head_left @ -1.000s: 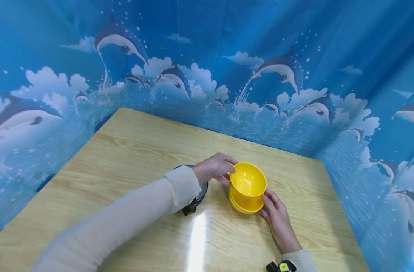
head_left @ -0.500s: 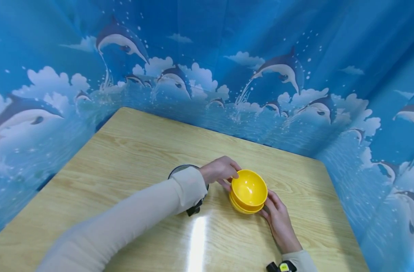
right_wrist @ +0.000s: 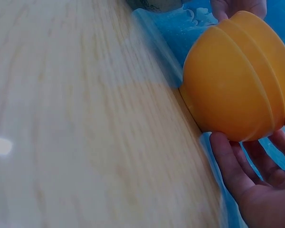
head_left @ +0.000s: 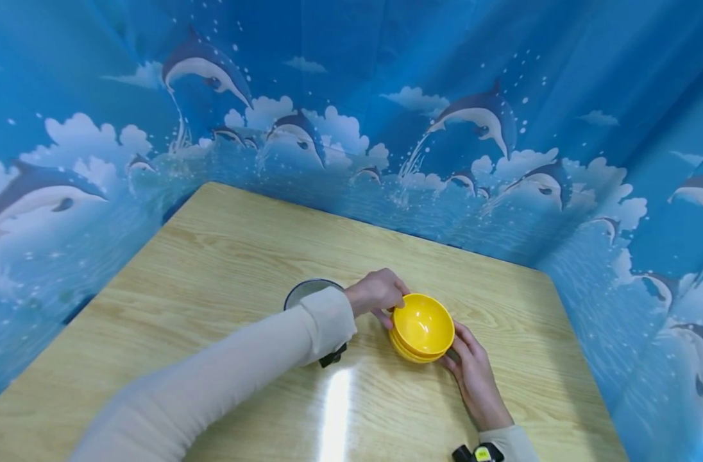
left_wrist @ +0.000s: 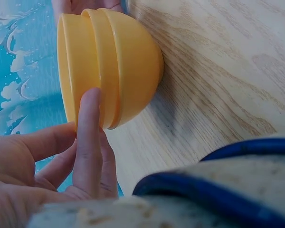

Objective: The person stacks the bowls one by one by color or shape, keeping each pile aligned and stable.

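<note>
A nested stack of yellow bowls (head_left: pixel 423 326) stands on the wooden table, three rims showing at its side in the left wrist view (left_wrist: pixel 111 66). At the far left of the stack, my left hand (head_left: pixel 380 292) pinches the uppermost bowl's rim between thumb and fingers. My right hand (head_left: pixel 475 378) holds the stack from the near right, its fingers (right_wrist: pixel 228 161) curled against the lower side in the right wrist view. Beneath my left forearm sits a pale bowl with a dark blue rim (head_left: pixel 305 292), mostly hidden by the sleeve.
Wood-grain table (head_left: pixel 224 250) stretches around the bowls. A blue dolphin-print curtain (head_left: pixel 351 115) hangs along its back and sides. Light reflects in a bright strip on the tabletop, left of the stack. A dark strap device (head_left: pixel 478 453) is on my right wrist.
The top yellow bowl has come down with my left hand and sits deeper in the stack. More of the blue-rimmed bowl shows. My right hand has stayed nearly still.
</note>
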`<state>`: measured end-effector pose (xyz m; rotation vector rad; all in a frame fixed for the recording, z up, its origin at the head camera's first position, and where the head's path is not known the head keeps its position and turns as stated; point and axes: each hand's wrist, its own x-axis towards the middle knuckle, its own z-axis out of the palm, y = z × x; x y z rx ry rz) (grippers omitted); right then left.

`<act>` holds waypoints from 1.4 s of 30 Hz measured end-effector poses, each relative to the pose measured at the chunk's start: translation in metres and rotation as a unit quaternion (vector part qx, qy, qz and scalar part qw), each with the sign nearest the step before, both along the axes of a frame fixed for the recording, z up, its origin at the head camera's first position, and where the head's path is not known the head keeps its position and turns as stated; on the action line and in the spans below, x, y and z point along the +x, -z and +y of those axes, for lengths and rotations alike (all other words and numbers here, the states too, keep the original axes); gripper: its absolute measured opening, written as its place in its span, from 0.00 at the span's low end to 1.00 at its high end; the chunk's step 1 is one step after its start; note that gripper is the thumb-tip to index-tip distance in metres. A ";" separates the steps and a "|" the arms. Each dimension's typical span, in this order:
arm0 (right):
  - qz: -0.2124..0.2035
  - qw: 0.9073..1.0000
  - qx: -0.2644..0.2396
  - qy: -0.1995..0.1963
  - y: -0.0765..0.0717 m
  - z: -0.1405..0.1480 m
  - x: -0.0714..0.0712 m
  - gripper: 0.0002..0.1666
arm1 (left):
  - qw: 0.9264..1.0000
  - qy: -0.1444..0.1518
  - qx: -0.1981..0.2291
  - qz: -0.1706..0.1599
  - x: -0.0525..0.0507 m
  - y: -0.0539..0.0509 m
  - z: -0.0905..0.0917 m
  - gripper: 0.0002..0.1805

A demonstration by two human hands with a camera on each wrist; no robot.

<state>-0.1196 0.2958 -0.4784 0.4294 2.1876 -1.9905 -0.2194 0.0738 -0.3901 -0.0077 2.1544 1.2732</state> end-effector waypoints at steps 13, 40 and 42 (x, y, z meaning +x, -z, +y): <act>-0.011 1.000 -0.006 -0.001 -0.001 0.001 0.000 0.29 | 1.000 0.010 -0.003 0.004 0.003 -0.001 0.000 0.21; -0.017 1.000 0.004 0.001 -0.001 0.001 -0.001 0.29 | 1.000 0.011 -0.016 -0.004 -0.001 0.001 0.001 0.22; -0.018 1.000 0.002 0.003 -0.002 0.000 -0.001 0.29 | 1.000 0.012 -0.022 -0.006 -0.002 0.001 0.002 0.22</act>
